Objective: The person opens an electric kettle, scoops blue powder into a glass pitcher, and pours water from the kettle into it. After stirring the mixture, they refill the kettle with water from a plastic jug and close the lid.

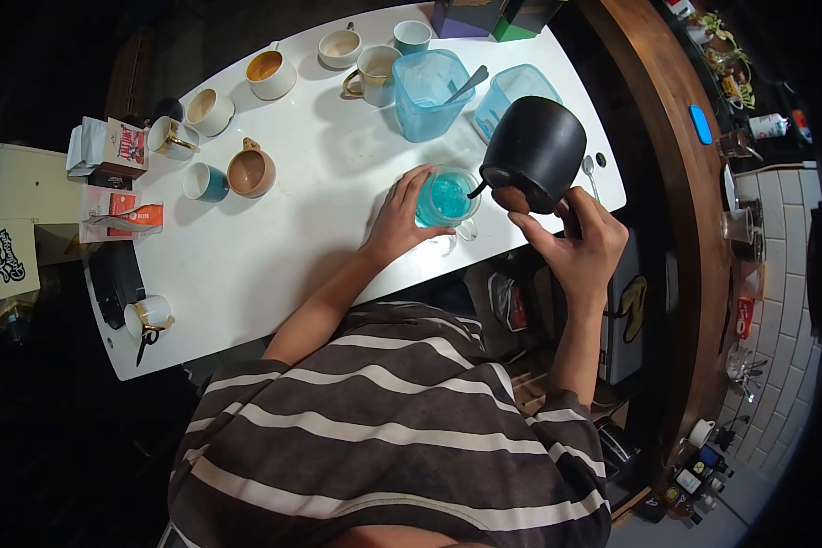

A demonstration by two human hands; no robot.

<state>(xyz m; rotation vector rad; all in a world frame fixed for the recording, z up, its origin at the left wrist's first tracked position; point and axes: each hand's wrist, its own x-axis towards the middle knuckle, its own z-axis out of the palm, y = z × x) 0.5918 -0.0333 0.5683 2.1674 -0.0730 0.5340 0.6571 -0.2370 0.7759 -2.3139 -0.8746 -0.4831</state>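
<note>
My right hand point(583, 233) is closed on the handle of a black gooseneck kettle point(539, 137). The kettle is tilted, its thin spout tip right at the rim of a clear glass mug point(422, 212). Bright blue contents with a bubbly look show inside the mug. Around the mug's left side curl the fingers of my left hand point(397, 219), thumb at the near side. The mug stands on the white table point(329, 183), close to its near edge. Just beyond are a tall translucent blue container point(420, 105) with a spoon point(467, 85) in it and a lower blue container point(526, 82).
Several cups line the far and left side, among them a brown cup point(251, 173), a teal cup point(206, 183) and a gold-handled mug point(374, 73). Packets point(123, 217) lie at the left edge. A small spoon point(590, 173) rests at right, near a wooden counter point(680, 173).
</note>
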